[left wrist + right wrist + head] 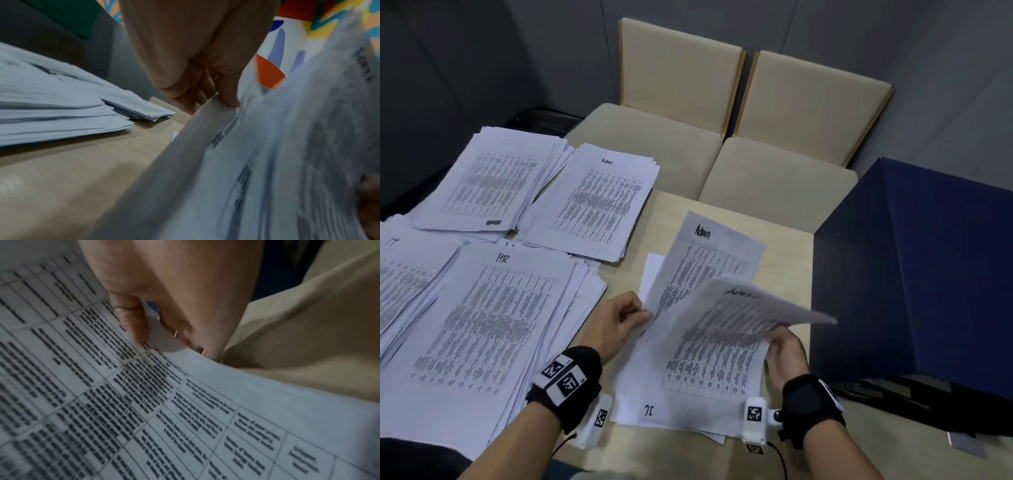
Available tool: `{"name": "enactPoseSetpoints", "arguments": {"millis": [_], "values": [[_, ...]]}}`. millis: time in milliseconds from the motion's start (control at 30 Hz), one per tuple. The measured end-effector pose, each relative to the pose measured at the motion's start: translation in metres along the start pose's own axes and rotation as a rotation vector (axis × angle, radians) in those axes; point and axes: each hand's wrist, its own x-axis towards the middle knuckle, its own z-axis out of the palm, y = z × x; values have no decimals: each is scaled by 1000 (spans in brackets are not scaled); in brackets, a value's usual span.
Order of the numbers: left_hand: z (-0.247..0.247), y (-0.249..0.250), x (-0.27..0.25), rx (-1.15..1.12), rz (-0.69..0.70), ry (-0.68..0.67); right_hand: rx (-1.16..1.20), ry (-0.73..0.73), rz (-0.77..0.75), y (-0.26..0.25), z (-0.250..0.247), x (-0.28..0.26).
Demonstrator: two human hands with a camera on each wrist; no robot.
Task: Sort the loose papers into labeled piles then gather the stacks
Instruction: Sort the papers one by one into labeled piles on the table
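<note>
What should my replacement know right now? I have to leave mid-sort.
Left hand: pinches the left edge of the lifted white printed sheet marked Admin.
Right hand: holds that sheet's right edge.
Under it lies the small unsorted heap of white sheets; the next one also reads Admin.
Done: tall piles on the pale wooden table, marked HR, IT and Admin, plus a fourth pile whose label is unreadable.
Left: place this sheet on Admin, sort the heap, gather stacks.

Office meeting room: labelled paper piles (482, 308), 2 cushioned chairs (722, 102), wooden table (784, 240).
</note>
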Motion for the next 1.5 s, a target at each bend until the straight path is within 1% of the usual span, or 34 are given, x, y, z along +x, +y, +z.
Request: {"name": "enactPoseSetpoints", "arguments": {"millis": [67,133,233,267,333,400,467,567,633,733,867,967,1000,1067,1100,1133,1167,1233,1267,1300,1367,1400,1433,1467,1500], "values": [[-4,1,0,-180,-48,-78,16,-48,8,5,-4,10],[-6,-2,1,-187,-87,-81,19,-105,22,2,3,8],[-1,-6,3,-97,-129,43,-88,-26,-47,-9,15,-3],[0,-7,3,-92,-143,78,-135,-11,-73,-8,16,-2],[3,-7,1,-129,-156,106,-195,2,-125,-7,15,-2],[5,-4,-1,-182,-187,118,-158,50,-145,-5,10,-2],[6,-1,-1,-155,-239,160,-78,100,-138,-5,6,-1],[1,-7,2,-65,-301,203,17,37,-126,-6,-1,-3],[-2,-7,4,-39,-335,194,13,31,-104,-6,-5,-2],[-4,-4,6,-38,-320,181,-55,-7,-115,-5,-4,-4],[-2,0,7,-133,-318,181,-116,-89,-130,-6,2,-7],[4,13,3,-224,-412,132,-144,-140,-110,-6,8,-11],[6,16,2,-274,-453,103,-137,-150,-102,-4,10,-12],[7,18,1,-451,-512,17,-140,-164,-91,-2,13,-13],[7,13,3,-484,-526,1,-146,-164,-97,-1,14,-13],[7,7,6,-433,-534,12,-144,-158,-106,1,13,-12],[7,1,10,-265,-521,29,-147,-128,-113,1,13,-12],[10,-14,17,226,-481,125,-122,-65,-139,-3,12,-14],[13,-19,18,389,-488,140,-106,-46,-145,-4,12,-16],[17,-24,19,473,-502,124,-92,-40,-150,-6,11,-17],[23,-29,22,567,-523,63,-60,-53,-144,-8,9,-20],[26,-30,22,594,-502,72,-49,-56,-139,-8,7,-21],[28,-29,22,598,-455,120,-45,-44,-135,-9,6,-22],[30,-24,20,554,-373,186,-52,-12,-144,-12,6,-23],[31,-18,17,475,-270,219,-66,34,-163,-16,7,-23]]}}
